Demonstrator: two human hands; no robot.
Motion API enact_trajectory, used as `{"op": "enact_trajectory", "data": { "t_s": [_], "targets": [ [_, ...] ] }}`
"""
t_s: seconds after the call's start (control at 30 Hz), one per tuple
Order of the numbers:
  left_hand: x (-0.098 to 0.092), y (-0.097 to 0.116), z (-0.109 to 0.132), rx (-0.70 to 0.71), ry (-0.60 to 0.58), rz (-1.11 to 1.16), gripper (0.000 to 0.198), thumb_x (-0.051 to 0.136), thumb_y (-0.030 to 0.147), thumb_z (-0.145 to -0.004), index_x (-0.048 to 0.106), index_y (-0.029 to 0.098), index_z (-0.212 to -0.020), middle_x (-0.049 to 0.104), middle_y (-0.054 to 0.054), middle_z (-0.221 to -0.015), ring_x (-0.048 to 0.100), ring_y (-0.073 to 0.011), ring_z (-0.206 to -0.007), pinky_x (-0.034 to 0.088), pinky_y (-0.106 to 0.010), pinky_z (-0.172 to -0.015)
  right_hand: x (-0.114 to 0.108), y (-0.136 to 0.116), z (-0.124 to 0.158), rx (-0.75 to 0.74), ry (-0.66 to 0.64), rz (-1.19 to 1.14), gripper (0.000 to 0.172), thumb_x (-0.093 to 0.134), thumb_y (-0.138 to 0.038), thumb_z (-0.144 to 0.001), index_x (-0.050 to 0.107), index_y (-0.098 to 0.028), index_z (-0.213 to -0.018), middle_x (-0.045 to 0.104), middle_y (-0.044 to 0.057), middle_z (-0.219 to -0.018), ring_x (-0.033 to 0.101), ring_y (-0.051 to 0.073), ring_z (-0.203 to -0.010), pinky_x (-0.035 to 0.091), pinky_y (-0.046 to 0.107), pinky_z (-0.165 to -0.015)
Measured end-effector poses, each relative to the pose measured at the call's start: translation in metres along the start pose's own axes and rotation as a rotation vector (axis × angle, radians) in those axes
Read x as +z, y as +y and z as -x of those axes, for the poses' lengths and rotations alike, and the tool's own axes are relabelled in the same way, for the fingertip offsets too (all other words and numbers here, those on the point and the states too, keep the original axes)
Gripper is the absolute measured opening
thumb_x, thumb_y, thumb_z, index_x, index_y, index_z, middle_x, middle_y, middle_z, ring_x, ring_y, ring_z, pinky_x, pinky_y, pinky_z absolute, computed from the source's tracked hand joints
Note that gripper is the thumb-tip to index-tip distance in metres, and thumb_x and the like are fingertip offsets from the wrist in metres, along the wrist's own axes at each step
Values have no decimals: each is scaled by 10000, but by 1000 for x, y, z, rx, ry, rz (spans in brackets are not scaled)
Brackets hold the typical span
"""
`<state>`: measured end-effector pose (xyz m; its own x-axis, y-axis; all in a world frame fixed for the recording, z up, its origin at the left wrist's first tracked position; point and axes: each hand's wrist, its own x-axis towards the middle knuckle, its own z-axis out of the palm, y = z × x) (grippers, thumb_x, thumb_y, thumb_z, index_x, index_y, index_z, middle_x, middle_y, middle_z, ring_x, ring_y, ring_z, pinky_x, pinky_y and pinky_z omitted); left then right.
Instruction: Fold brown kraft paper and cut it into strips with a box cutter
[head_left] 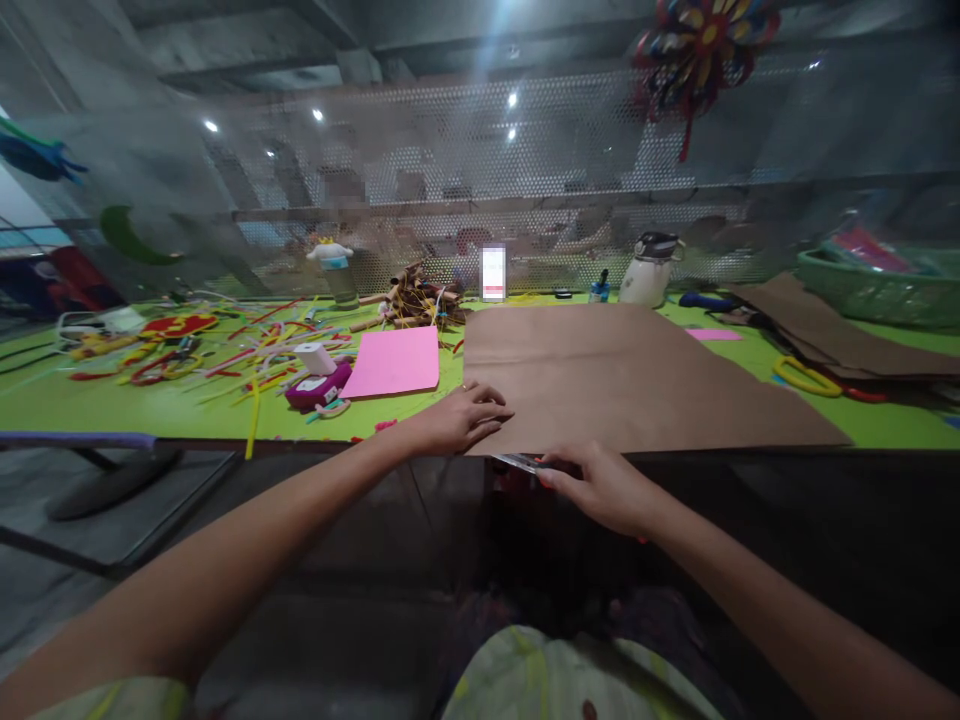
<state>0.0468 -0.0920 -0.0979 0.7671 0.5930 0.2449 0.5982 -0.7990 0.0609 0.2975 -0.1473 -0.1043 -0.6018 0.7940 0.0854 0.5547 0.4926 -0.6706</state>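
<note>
A large brown paper sheet (630, 375) lies flat on the green table (150, 405), reaching its near edge. My left hand (461, 420) rests on the sheet's near left corner, fingers stretched flat and pressing it down. My right hand (604, 485) is at the table's front edge, fingers closed around a thin shiny metal tool (521, 462), perhaps scissors or a ruler, whose tip meets the paper's near edge.
A pink sheet (394, 362) lies left of the brown paper, with a purple tape dispenser (319, 385) and scattered coloured sticks (247, 355) beyond. A white kettle (649, 270), more brown paper (832, 335), yellow-handled scissors (806, 378) and a green basket (877, 285) are at right.
</note>
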Motion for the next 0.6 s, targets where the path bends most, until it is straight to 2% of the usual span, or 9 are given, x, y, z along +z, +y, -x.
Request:
{"op": "enact_trajectory", "data": {
  "t_s": [0.4,0.6],
  "targets": [
    [-4,-1,-1,-6,-34,22,371,376,350,-961,572,183,-1228,536,-125,-1151,480,-206,-1046,366,-371,-976,9,-8,-8,2,15,25,257,490,-325,-867,700,-186,-917,714,64,-871,609,191,-767,375,258,-642],
    [-3,-4,-2,6,-38,44,368,414,350,-948,583,165,-1218,532,-138,-1156,484,-210,-1058,369,-367,-983,14,-14,-14,-47,16,27,258,483,-330,-868,705,-199,-869,710,43,-822,600,185,-717,360,256,-603]
  ]
}}
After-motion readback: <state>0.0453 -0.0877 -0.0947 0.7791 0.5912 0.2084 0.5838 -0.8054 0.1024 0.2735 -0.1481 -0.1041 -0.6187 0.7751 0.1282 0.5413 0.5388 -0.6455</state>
